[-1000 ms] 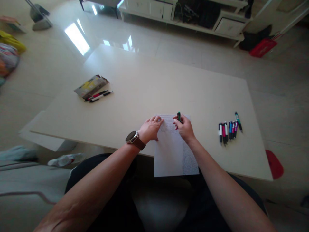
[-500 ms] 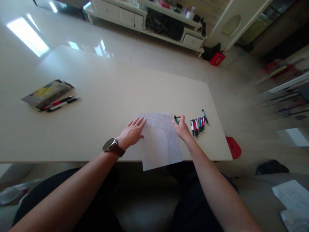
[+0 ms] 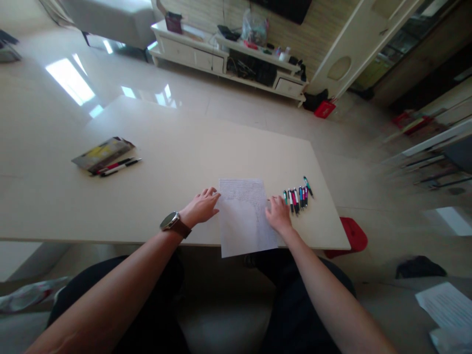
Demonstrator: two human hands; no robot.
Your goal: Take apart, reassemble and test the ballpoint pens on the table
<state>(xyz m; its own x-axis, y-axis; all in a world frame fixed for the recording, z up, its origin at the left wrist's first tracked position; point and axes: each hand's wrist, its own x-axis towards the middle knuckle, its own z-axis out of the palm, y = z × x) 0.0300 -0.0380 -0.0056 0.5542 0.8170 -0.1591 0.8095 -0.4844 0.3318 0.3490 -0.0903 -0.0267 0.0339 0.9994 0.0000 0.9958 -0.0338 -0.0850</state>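
Note:
A sheet of paper (image 3: 239, 226) with dense lines of writing lies on the table, its lower end sticking out past the near edge. At its left border is my left hand (image 3: 202, 206), fingers spread and holding nothing. My right hand (image 3: 279, 214) rests at the right border with its fingers slightly bent and no pen in them. Just beyond that hand, a green pen (image 3: 285, 196) lies at the left end of a row of several pens (image 3: 297, 199), partly covered by my fingers. Another green pen (image 3: 308, 186) lies slanted behind the row.
On the left of the white table (image 3: 184, 152) lies a grey and yellow pouch (image 3: 105, 153) with pens (image 3: 120, 167) beside it. A red stool (image 3: 352, 233) stands past the right edge. A white cabinet (image 3: 206, 59) is across the floor.
My right hand has let go of the green pen, which now lies beside the row. That hand sits at the paper's edge. The camera view has tilted up and turned left.

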